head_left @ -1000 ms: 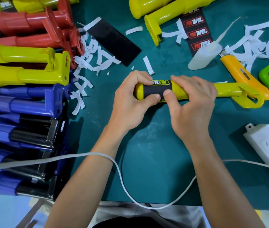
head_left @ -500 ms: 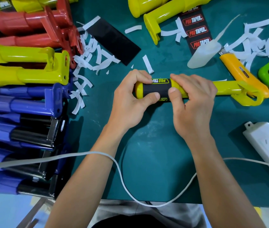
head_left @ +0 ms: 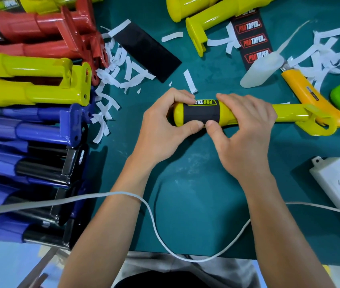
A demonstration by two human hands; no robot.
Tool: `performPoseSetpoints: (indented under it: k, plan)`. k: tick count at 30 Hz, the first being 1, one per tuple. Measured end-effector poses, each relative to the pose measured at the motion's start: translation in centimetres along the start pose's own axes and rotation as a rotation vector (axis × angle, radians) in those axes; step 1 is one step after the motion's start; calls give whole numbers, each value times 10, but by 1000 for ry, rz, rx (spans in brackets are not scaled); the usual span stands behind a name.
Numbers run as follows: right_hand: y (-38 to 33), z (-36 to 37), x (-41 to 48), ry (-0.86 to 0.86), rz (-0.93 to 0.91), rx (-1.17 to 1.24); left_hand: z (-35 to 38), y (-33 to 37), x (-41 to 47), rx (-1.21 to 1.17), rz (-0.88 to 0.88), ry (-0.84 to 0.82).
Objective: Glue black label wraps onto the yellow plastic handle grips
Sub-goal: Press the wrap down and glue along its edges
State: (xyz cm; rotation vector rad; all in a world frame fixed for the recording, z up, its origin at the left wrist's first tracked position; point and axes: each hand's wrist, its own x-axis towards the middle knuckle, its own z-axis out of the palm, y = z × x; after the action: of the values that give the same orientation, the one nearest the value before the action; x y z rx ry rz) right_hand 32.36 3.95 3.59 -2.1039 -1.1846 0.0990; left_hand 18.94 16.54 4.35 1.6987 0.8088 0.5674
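My left hand (head_left: 165, 125) keeps its fingers curled over the rounded butt end of the long yellow plastic handle grip (head_left: 285, 115), which lies crosswise on the dark green worktop (head_left: 196, 194). Its thumb presses the near edge of the black printed label wrap (head_left: 200, 113) circling the handle. In the last half second my right thumb has slid back leftwards along that edge to touch my left thumb tip, so I judge the seam is being pressed down and this wrap is nearly stuck. My right hand (head_left: 246, 129) has its fingers clamped over the handle just right of the wrap, which sits between my two hands.
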Motion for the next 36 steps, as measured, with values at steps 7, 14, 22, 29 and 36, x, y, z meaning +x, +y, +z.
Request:
performPoseSetpoints:
  k: [7,14,22,29,36]
  plan:
    - [1,-1,-1,6,-7,13,-13,-5,3,-103,-40,-112]
    - [2,0,0,13,0,25,-9,-5,2,-261,-132,-86]
    - [3,0,0,6,-4,25,-5,-1,0,-261,-144,-48]
    - [3,0,-1,6,-6,34,-5,-1,1,-269,-145,-45]
    - [3,0,-1,11,-9,38,-11,-3,1,-138,-55,-111]
